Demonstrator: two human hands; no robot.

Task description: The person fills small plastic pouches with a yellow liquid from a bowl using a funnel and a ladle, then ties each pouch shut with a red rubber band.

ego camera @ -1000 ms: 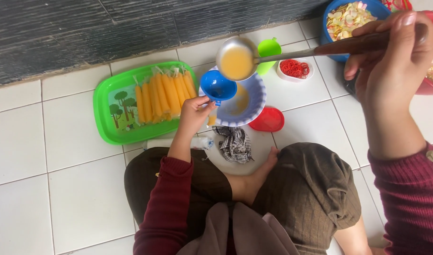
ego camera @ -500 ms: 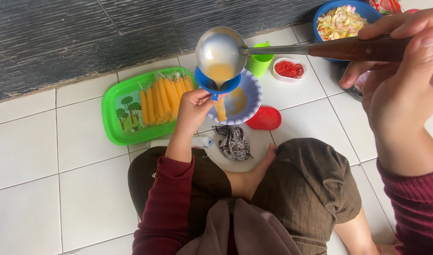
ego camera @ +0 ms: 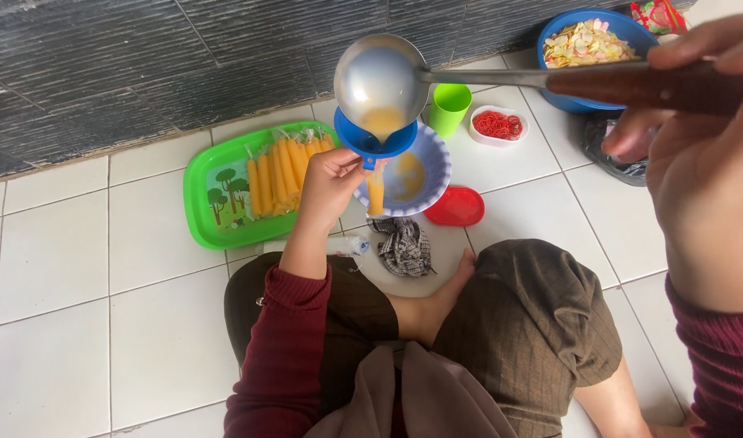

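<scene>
I see my right hand (ego camera: 704, 162) closed around the dark wooden handle of a round steel ladle (ego camera: 381, 79), which is tipped over a small blue plastic funnel (ego camera: 371, 144). Orange liquid runs from the ladle bowl into the funnel. My left hand (ego camera: 329, 188) grips the funnel's spout together with a narrow clear plastic tube bag (ego camera: 375, 193), partly filled with orange liquid and hanging below the funnel. Both are held above a pale blue and white plastic bowl (ego camera: 432, 166) that holds more orange liquid and stands on the white tiled floor (ego camera: 104, 324).

To the left of the bowl lies a green rectangular plastic tray (ego camera: 205, 203) carrying a row of filled orange tube bags (ego camera: 278, 170). A red round lid (ego camera: 457, 207) lies just beside the bowl. A checked grey cloth (ego camera: 404, 245) lies in front of the bowl. Behind it stand a green plastic cup (ego camera: 451, 109) and a small white container of red rubber bands (ego camera: 495, 126). A large blue bowl of mixed pale pieces (ego camera: 586, 40) sits further right.
</scene>
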